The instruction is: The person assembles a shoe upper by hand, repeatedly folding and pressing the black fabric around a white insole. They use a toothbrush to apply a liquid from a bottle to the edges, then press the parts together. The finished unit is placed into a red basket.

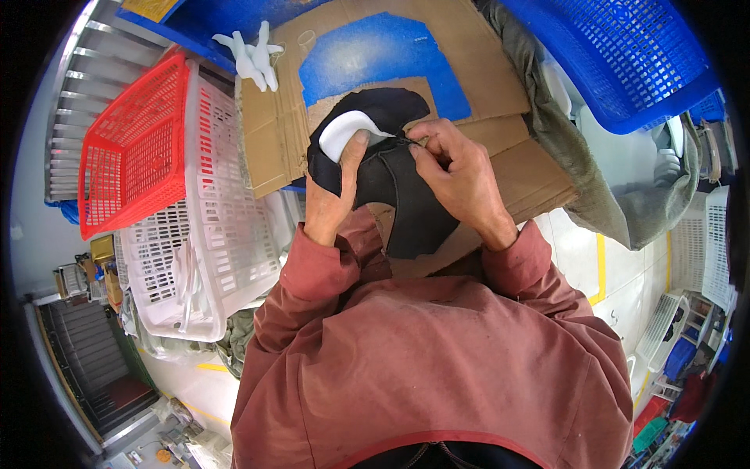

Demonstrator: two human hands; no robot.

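A black sewn fabric piece [426, 207] with curved edges and a raised seam hangs between my two hands over the cardboard. A curved white pad [348, 129], foam-like, lies against its upper left part. My left hand [332, 199] grips the black piece from the left, thumb pressed on the pad and the other fingers hidden behind the fabric. At the piece's upper right edge, beside the pad's narrow tip, my right hand [465, 180] pinches the fabric between thumb and fingers. Whether anything small is also in that pinch cannot be made out.
Flattened cardboard [488, 70] with a blue patch [375, 51] covers the work surface. Several white curved pieces [250, 59] lie at its far left. Red [141, 156] and white baskets [223, 211] stand left; a blue basket [625, 62] and grey-green cloth [586, 184] are right.
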